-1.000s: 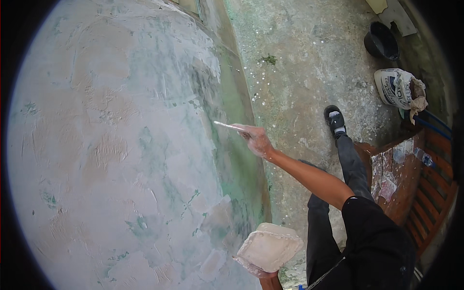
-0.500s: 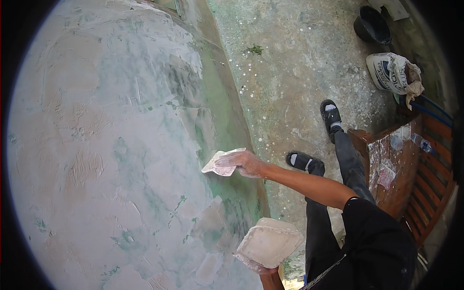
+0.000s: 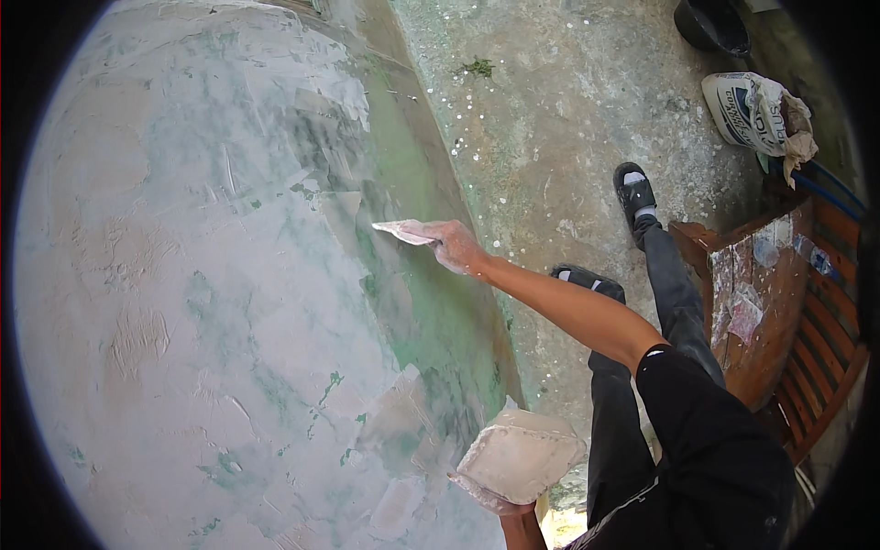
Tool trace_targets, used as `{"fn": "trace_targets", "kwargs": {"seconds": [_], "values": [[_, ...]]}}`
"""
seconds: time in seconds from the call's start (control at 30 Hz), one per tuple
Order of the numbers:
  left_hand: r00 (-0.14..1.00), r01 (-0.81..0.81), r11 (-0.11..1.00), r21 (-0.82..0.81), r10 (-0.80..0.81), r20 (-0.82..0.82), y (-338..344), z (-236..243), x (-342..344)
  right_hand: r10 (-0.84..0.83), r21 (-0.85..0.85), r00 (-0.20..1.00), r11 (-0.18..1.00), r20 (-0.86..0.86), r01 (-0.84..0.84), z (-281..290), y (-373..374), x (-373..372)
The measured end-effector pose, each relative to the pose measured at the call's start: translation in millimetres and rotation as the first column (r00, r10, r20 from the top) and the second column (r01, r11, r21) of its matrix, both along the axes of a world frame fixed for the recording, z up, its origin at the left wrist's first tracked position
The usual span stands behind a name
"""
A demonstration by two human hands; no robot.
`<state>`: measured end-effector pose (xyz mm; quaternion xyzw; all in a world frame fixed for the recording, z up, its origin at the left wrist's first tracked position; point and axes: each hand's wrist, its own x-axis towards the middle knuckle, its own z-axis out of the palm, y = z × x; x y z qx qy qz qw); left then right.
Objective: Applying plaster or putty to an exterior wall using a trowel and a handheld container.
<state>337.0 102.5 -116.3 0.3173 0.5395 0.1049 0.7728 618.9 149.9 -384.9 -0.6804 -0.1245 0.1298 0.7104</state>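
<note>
My right hand (image 3: pixel 458 246) grips a putty knife (image 3: pixel 408 232) whose plaster-coated blade lies against the green wall (image 3: pixel 431 302), at the edge of the pale plastered area (image 3: pixel 183 275). My right arm reaches out from a black sleeve at the lower right. At the bottom edge, my left hand (image 3: pixel 515 518) holds up a square board (image 3: pixel 518 456) loaded with pale plaster, close to the wall. Most of that hand is hidden under the board.
A concrete floor (image 3: pixel 550 128) runs along the wall's foot. My feet in black sandals (image 3: pixel 634 191) stand on it. A paint-stained wooden bench (image 3: pixel 779 312) is at the right, with a torn sack (image 3: pixel 752 110), a blue hose (image 3: pixel 830 188) and a black bucket (image 3: pixel 710 23) beyond.
My right hand has dragged the putty knife down the wall and brought it back up, with the blade now edge-on. The board in my left hand has stayed low near the wall.
</note>
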Motion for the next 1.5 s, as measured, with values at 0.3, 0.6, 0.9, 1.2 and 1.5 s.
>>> {"fn": "trace_targets", "kwargs": {"seconds": [0.3, 0.6, 0.9, 1.2, 1.5], "values": [[0.998, -0.012, 0.998, -0.060, 0.016, 0.066, 4, -7, -1, 0.198, -0.003, 0.980, 0.980, -0.016, -0.198, 17, -41, 5], [1.000, -0.002, 1.000, 0.024, 0.002, -0.011, 9, 1, 2, -0.213, -0.021, 0.970, 0.976, 0.120, 0.217, 98, 25, 82], [0.999, 0.035, 0.997, 0.074, -0.038, 0.031, 29, -36, 7, 0.158, 0.098, 0.986, 0.982, 0.052, -0.163, 94, -11, -17], [0.988, -0.046, 0.997, 0.067, 0.035, 0.153, 35, -58, 45, -0.248, 0.113, 0.965, 0.965, 0.085, 0.238, 65, 18, 28], [0.968, -0.158, 0.987, 0.011, 0.153, 0.196, 51, -69, 29, 0.003, 0.056, 0.999, 0.998, -0.051, -0.001, 42, -13, -106]]}}
